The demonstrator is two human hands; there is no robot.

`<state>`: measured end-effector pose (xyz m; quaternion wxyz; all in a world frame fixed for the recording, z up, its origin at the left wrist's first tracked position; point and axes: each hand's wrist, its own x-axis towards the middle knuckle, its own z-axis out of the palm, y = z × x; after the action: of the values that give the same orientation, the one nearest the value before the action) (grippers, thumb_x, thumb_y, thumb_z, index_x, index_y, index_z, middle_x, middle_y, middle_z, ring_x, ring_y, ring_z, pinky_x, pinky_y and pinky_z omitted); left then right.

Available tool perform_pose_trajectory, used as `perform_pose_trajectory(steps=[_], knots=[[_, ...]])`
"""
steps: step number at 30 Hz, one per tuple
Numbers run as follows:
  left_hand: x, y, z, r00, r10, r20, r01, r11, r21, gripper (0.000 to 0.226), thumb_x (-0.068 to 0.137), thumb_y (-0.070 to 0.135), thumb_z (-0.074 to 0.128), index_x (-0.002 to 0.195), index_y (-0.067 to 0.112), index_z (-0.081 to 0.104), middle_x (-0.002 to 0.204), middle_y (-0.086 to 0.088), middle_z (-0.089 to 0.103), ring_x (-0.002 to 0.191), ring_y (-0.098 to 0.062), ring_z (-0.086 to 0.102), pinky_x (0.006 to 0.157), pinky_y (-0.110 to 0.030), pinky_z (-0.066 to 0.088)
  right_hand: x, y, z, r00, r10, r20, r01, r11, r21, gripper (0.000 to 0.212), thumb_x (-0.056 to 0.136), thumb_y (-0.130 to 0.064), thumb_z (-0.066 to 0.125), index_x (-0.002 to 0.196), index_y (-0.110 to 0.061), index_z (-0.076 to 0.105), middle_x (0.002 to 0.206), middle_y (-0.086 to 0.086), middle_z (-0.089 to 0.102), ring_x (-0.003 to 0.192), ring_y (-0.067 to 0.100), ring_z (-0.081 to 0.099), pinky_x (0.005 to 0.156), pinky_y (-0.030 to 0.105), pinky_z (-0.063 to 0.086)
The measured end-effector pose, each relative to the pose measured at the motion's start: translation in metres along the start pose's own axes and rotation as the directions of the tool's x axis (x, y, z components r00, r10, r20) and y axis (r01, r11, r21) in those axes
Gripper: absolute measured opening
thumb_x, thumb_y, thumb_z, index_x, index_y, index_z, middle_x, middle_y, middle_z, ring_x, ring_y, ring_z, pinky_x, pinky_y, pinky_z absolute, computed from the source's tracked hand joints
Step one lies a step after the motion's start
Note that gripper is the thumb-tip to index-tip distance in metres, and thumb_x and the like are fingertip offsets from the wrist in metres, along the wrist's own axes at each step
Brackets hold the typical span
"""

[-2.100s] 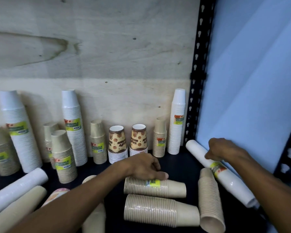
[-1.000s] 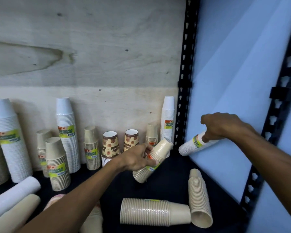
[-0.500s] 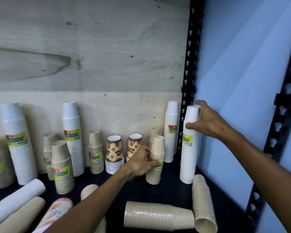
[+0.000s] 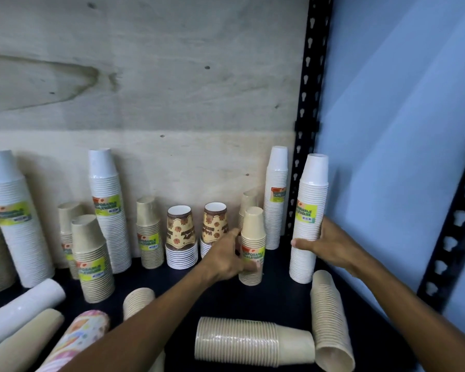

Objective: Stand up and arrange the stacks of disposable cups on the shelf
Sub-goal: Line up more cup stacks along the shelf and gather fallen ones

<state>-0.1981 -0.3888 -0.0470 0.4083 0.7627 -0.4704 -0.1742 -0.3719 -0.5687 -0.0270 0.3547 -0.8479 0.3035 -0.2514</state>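
Left hand (image 4: 227,257) fingers curled in a grip, right hand (image 4: 330,244) likewise, both forearms extended forward

Upright cup stacks (image 4: 108,216) line the shelf (image 4: 277,296) rear; toppled stacks (image 4: 253,342) lie in front of them.

Dim, cool light, soft shadows behind cup stacks (image 4: 105,210), wide-angle edge distortion
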Motion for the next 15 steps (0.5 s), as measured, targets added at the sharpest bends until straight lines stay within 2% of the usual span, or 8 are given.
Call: perform_pose_trajectory(steps=[2,6,8,11,15], knots=[[0.002,0.001,0.002,1.000,-0.001,-0.019,0.001,1.000,0.014,0.071,0.072,0.021,0.086,0.131,0.018,0.046,0.122,0.002,0.062,0.104,-0.013,0.060,0.094,-0.027,0.050,0.000,0.005,0.004,1.000,0.017,-0.006,-0.017,0.999,0.029,0.077,0.050,-0.052,0.082,0.118,-0.031,0.054,0.114,-0.010,0.069,0.103,0.012,0.067,0.095,0.045,0.054],[0.006,0.003,0.008,0.998,-0.008,-0.063,0.009,1.000,0.014,0.074,0.072,0.022,0.086,0.134,0.018,0.046,0.124,0.001,0.062,0.102,-0.013,0.060,0.094,-0.027,0.051,0.004,-0.001,0.011,1.000,0.013,-0.015,-0.013,0.999,0.053,0.065,0.071,-0.027,0.085,0.127,-0.026,0.051,0.121,-0.006,0.067,0.107,0.013,0.065,0.100,0.044,0.052],[0.010,0.003,0.012,0.996,-0.003,-0.086,0.005,1.000,0.019,0.078,0.072,0.023,0.086,0.138,0.018,0.044,0.127,0.001,0.062,0.105,-0.013,0.060,0.095,-0.028,0.050,0.007,-0.001,0.016,1.000,0.000,-0.005,0.001,0.998,0.063,0.067,0.070,-0.030,0.083,0.129,-0.028,0.050,0.122,-0.007,0.066,0.108,0.012,0.065,0.100,0.043,0.052],[0.013,0.002,0.015,0.994,0.001,-0.110,0.003,0.999,0.036,0.080,0.071,0.022,0.087,0.139,0.018,0.044,0.127,0.002,0.062,0.103,-0.011,0.059,0.095,-0.025,0.050,0.013,0.001,0.020,1.000,-0.019,0.014,0.018,0.996,0.084,0.077,0.057,-0.047,0.076,0.128,-0.031,0.051,0.121,-0.011,0.067,0.107,0.009,0.067,0.099,0.043,0.053],[0.016,0.002,0.019,0.990,-0.009,-0.140,0.014,0.999,0.036,0.080,0.069,0.022,0.088,0.137,0.020,0.045,0.126,0.003,0.063,0.104,-0.013,0.062,0.098,-0.032,0.051,0.014,0.001,0.020,0.999,-0.041,0.027,0.037,0.990,0.133,0.078,0.058,-0.043,0.075,0.131,-0.028,0.051,0.119,-0.013,0.068,0.105,0.005,0.067,0.099,0.042,0.054]])
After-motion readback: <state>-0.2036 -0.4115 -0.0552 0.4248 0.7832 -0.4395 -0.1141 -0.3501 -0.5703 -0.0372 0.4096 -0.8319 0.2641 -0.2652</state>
